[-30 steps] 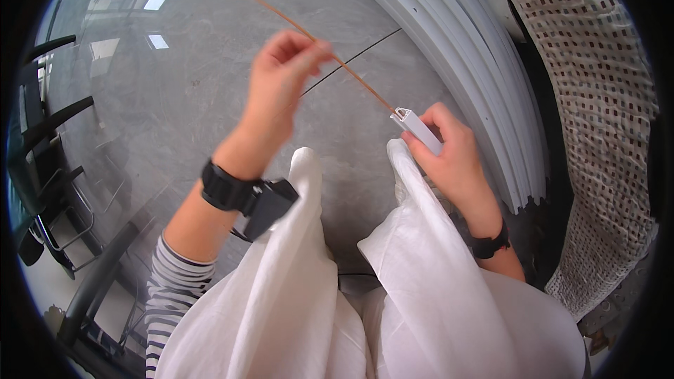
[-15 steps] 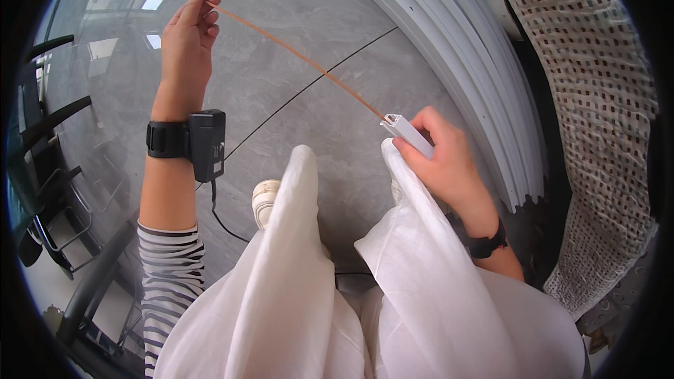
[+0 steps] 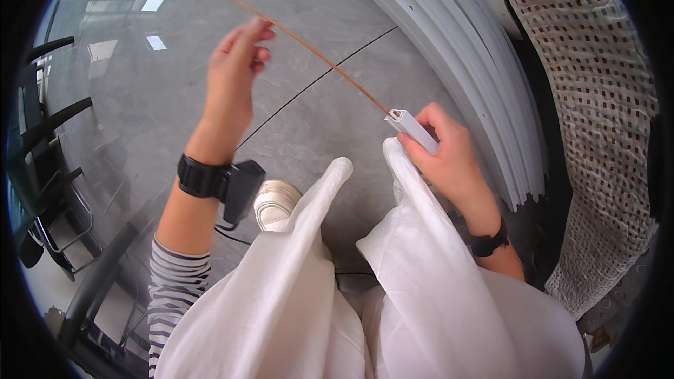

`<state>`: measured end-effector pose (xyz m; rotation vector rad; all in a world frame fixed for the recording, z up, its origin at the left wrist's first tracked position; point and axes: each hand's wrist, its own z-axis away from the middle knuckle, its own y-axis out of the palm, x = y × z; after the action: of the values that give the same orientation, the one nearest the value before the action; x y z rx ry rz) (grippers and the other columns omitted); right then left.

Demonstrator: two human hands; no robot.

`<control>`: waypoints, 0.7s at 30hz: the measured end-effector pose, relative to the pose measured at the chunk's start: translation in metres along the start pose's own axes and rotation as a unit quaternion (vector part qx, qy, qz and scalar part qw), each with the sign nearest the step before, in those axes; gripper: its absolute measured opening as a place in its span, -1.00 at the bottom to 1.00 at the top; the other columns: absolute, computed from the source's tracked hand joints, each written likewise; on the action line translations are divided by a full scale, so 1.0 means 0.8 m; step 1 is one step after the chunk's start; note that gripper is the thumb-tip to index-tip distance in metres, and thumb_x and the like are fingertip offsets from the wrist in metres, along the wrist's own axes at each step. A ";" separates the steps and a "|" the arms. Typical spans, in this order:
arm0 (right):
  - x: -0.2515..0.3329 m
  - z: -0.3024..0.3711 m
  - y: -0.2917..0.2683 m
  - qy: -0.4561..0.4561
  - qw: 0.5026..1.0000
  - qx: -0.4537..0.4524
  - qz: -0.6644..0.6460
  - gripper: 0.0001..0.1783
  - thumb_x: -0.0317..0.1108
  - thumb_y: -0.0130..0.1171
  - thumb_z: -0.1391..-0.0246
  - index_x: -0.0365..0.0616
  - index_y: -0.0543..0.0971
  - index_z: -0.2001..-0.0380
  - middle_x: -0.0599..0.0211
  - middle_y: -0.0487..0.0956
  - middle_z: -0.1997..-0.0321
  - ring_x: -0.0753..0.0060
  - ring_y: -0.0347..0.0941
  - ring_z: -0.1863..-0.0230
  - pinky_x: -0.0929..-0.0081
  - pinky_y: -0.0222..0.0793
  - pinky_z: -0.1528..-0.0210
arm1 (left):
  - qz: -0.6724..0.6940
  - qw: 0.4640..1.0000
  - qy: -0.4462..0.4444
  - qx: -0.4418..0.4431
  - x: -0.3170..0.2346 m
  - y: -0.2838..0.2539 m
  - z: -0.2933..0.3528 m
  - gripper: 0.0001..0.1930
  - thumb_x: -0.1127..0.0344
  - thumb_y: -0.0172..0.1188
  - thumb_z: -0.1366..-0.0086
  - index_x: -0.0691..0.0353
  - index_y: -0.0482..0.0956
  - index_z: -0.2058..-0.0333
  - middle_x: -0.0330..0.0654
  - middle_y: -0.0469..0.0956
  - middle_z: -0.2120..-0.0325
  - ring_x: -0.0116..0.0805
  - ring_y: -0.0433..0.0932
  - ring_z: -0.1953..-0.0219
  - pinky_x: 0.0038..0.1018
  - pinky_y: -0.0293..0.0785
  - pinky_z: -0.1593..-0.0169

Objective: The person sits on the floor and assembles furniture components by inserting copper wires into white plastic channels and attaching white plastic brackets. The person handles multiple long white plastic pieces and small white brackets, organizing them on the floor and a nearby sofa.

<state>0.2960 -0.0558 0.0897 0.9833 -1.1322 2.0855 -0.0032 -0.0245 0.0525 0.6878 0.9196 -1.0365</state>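
A thin orange-brown wire runs from the upper left down into the open end of a short white rectangular tube. My right hand grips that tube just above my right knee. My left hand is raised over the grey floor, with its fingertips pinched on the wire. A black band with a small black device sits on my left wrist, and a black band is on my right wrist. My legs in white trousers fill the lower middle.
A stack of long white channel strips curves along the floor at the right. Beyond it hangs a patterned woven fabric. Black chair frames stand at the left. A light shoe shows beside my left knee.
My left hand slid far up-left along the wire, then came back right and down. My right hand with the tube stayed nearly still.
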 end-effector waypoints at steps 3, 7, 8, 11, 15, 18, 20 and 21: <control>0.000 0.001 0.000 -0.005 1.000 0.005 0.009 -0.76 -0.40 0.31 -0.06 -0.23 0.43 0.36 0.13 0.56 0.43 0.17 0.50 0.44 0.31 0.39 0.35 | 0.026 0.995 0.091 -0.045 -0.041 -0.042 -0.044 -0.65 0.09 0.25 -0.38 0.29 0.63 0.10 -0.29 0.58 0.24 -0.62 0.39 0.36 -0.66 0.31 0.26; 0.003 0.000 0.000 -0.007 1.000 0.022 0.016 -0.77 -0.40 0.31 -0.06 -0.23 0.43 0.37 0.12 0.55 0.43 0.13 0.49 0.44 0.31 0.38 0.36 | -0.032 0.995 0.091 -0.037 -0.047 -0.074 -0.064 -0.65 0.13 0.22 -0.37 0.35 0.61 0.10 -0.25 0.57 0.23 -0.58 0.42 0.35 -0.63 0.34 0.26; 0.003 0.000 0.000 -0.010 1.000 0.022 0.019 -0.77 -0.41 0.31 -0.06 -0.23 0.43 0.37 0.11 0.55 0.44 0.12 0.49 0.44 0.31 0.38 0.36 | -0.045 0.995 0.086 -0.026 -0.046 -0.074 -0.065 -0.64 0.13 0.21 -0.37 0.36 0.61 0.10 -0.24 0.57 0.23 -0.57 0.43 0.35 -0.62 0.35 0.25; 0.001 -0.001 0.000 -0.015 1.000 0.011 0.018 -0.77 -0.41 0.30 -0.06 -0.23 0.42 0.37 0.11 0.55 0.44 0.11 0.49 0.44 0.30 0.38 0.36 | 0.065 0.996 0.046 -0.038 -0.040 -0.030 -0.034 -0.71 0.19 0.18 -0.39 0.33 0.58 0.13 -0.25 0.54 0.24 -0.54 0.43 0.34 -0.64 0.35 0.26; 0.006 -0.001 -0.003 -0.013 0.999 0.013 0.026 -0.77 -0.41 0.30 -0.06 -0.23 0.42 0.37 0.12 0.55 0.43 0.11 0.48 0.44 0.30 0.37 0.37 | 0.005 0.987 0.032 -0.158 -0.032 -0.026 -0.048 -0.56 0.06 0.20 -0.40 0.36 0.49 0.02 -0.20 0.55 0.21 -0.49 0.47 0.31 -0.62 0.39 0.30; 0.011 -0.003 -0.002 -0.009 0.999 0.024 0.025 -0.76 -0.40 0.30 -0.07 -0.23 0.42 0.37 0.12 0.55 0.42 0.11 0.48 0.44 0.29 0.37 0.37 | -0.066 0.971 -0.002 -0.231 -0.035 -0.066 -0.088 -0.49 -0.02 0.21 -0.39 0.34 0.46 -0.05 -0.21 0.55 0.18 -0.50 0.50 0.27 -0.64 0.42 0.29; 0.007 -0.002 -0.003 -0.002 0.999 0.023 0.027 -0.76 -0.40 0.30 -0.07 -0.23 0.42 0.37 0.12 0.55 0.42 0.11 0.48 0.45 0.29 0.37 0.37 | -0.071 0.979 0.031 -0.187 -0.034 -0.079 -0.101 -0.44 -0.09 0.21 -0.36 0.33 0.49 -0.05 -0.20 0.57 0.13 -0.52 0.50 0.24 -0.65 0.40 0.23; 0.007 -0.002 -0.003 -0.003 0.999 0.025 0.029 -0.76 -0.40 0.30 -0.07 -0.23 0.42 0.37 0.11 0.55 0.42 0.10 0.49 0.44 0.28 0.37 0.37 | -0.074 0.982 0.049 -0.168 -0.038 -0.084 -0.103 -0.42 -0.12 0.21 -0.35 0.32 0.50 -0.05 -0.19 0.58 0.10 -0.53 0.50 0.23 -0.65 0.40 0.21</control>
<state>0.2938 -0.0528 0.0947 0.9901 -1.1297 2.1684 -0.0976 0.0322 0.0377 0.3944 1.2126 -0.9525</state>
